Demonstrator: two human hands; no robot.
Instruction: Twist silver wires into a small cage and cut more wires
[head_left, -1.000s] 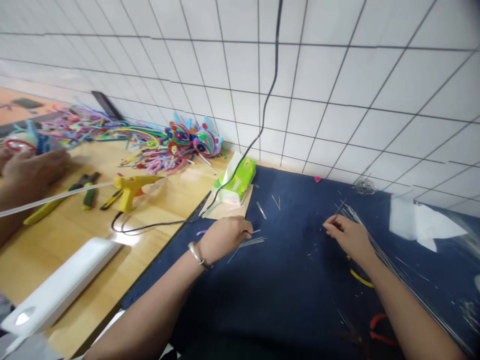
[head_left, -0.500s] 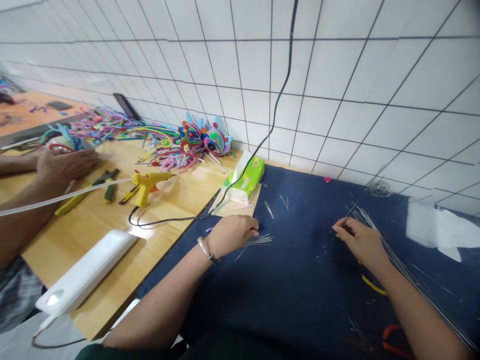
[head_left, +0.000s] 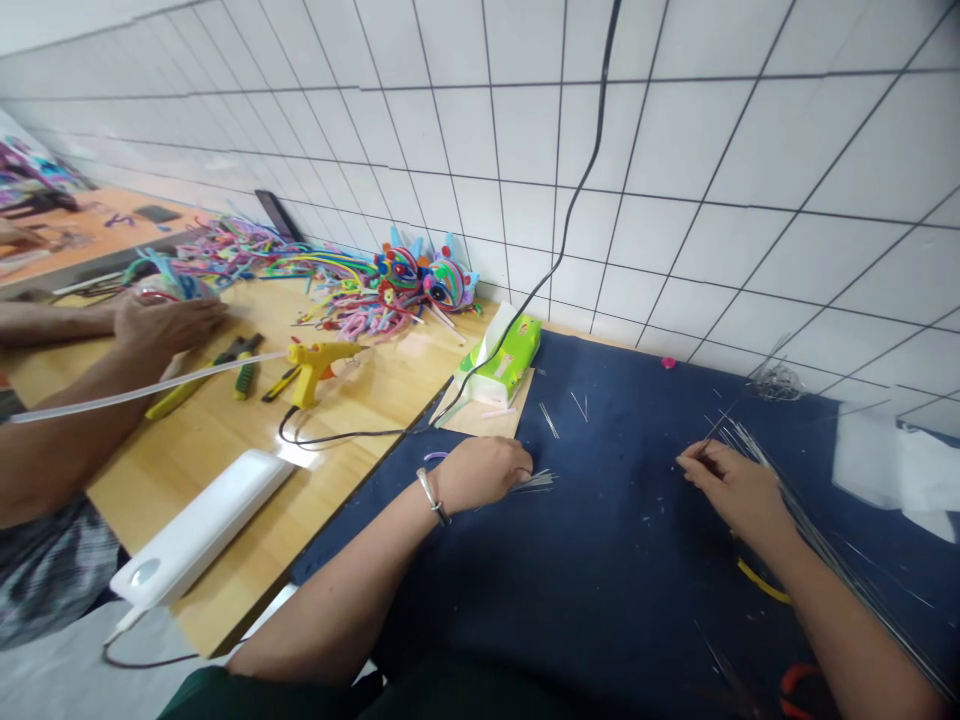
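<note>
My left hand [head_left: 486, 472], with a bracelet on its wrist, is closed beside a small fan of short metal wires [head_left: 537, 482] on the dark blue mat [head_left: 585, 560]. Its curled fingers hide whatever may be in them. My right hand [head_left: 736, 490] pinches a thin dark wire [head_left: 739, 395] between thumb and forefinger; the wire slants up and away to the right. Under and beyond that forearm runs a bundle of long straight wires [head_left: 832, 560]. A few loose short wires [head_left: 550, 420] lie between the hands, towards the wall.
A green tissue pack [head_left: 511, 355] stands near the wall. Left are a yellow glue gun [head_left: 311, 370], pliers [head_left: 244, 370], a white lamp-like bar [head_left: 202, 530] and colourful fuzzy figures [head_left: 448, 280]. A co-worker's hands [head_left: 169, 325] hold a figure. A black cable [head_left: 566, 215] hangs across.
The view has swung slightly left, so everything sits further right. My left hand has dropped a little over the short wires. My right hand still pinches its wire.
</note>
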